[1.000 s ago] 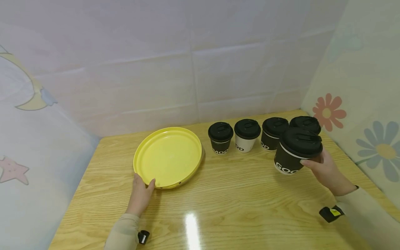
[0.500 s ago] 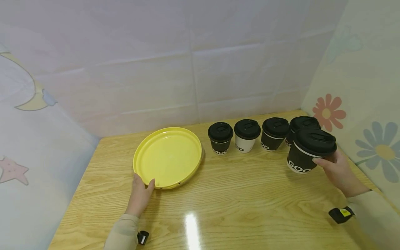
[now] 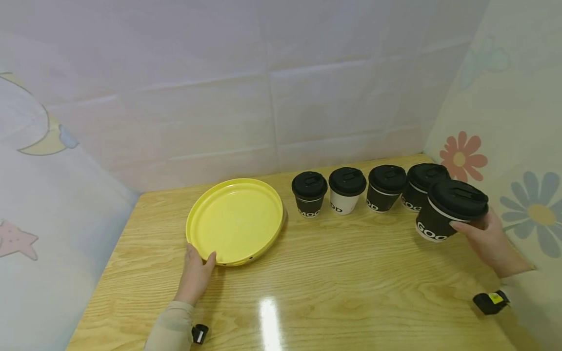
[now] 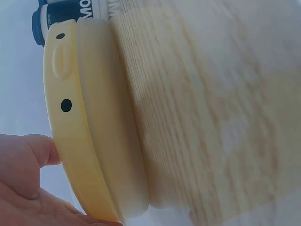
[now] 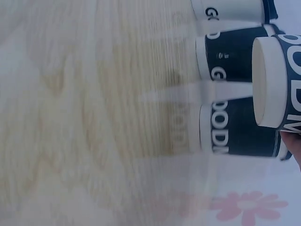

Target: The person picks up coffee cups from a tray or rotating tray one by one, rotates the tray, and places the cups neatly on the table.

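Note:
At the far right of the head view, my right hand (image 3: 487, 241) grips a black paper coffee cup (image 3: 434, 221) with a black lid. The right wrist view shows the white underside of this coffee cup (image 5: 267, 82), raised off the table. My left hand (image 3: 194, 275) holds the near left rim of a round yellow tray (image 3: 237, 222). In the left wrist view, the thumb (image 4: 46, 149) lies against the tray's dotted outer wall. Some left fingers are hidden. Behind the held cup stand two black cups (image 3: 386, 187) (image 3: 423, 183), partly overlapped.
A white cup (image 3: 344, 200) and a smaller black cup (image 3: 309, 197), both lidded, stand between the tray and the other cups along the back. Wood table (image 3: 333, 278) extends in front. A printed cloth wall (image 3: 210, 97) encloses the back and both sides.
My right hand has carried the coffee cup to the right, revealing more of the black cup behind it. The left hand and yellow tray have stayed put.

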{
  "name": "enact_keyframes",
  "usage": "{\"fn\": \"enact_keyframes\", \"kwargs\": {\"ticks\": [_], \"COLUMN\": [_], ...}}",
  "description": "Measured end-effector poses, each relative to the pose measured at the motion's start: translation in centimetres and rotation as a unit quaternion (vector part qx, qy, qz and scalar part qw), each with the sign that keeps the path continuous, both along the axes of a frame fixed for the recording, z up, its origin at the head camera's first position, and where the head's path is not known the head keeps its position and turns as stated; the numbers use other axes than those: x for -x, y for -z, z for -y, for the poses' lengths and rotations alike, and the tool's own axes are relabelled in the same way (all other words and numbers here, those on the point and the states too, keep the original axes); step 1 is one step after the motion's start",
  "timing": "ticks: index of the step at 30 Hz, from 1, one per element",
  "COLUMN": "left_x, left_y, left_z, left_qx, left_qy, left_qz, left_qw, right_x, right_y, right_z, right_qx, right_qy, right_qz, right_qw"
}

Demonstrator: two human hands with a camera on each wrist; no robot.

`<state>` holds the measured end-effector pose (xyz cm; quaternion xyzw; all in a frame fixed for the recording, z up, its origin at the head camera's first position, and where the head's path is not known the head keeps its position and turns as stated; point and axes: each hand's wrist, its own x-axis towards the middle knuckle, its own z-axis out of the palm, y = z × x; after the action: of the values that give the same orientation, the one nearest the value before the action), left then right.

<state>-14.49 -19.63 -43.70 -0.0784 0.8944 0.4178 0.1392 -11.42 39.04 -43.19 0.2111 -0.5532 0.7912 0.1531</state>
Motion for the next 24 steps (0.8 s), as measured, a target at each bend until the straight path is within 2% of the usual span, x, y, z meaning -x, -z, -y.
{"fn": "enact_keyframes", "kwargs": {"ticks": [7, 10, 16, 24], "left_x": [-0.1, -0.1, -0.1, 0.0], "left_y": [-0.1, 0.0, 0.0, 0.1], "left_z": [0.0, 0.0, -0.1, -0.1], "left_qx": [0.000, -0.002, -0.002, 0.001], "left_qy": [-0.003, -0.002, -0.003, 0.000], "left_qz": [0.006, 0.007, 0.006, 0.007], "left_qw": [1.0000, 1.0000, 1.0000, 1.0000], "right_x": [0.1, 0.1, 0.2, 0.7], "right_y": [0.2, 0.3, 0.5, 0.6], "right_z": [-1.6, -2.2, -3.3, -4.7], "right_qx": [-0.015, -0.029, -0.022, -0.046], "right_qy": [0.041, 0.039, 0.040, 0.094], "right_qz": [-0.006, -0.008, -0.003, 0.009], "right_qw": [0.9990, 0.9988, 0.9990, 0.9945]}}
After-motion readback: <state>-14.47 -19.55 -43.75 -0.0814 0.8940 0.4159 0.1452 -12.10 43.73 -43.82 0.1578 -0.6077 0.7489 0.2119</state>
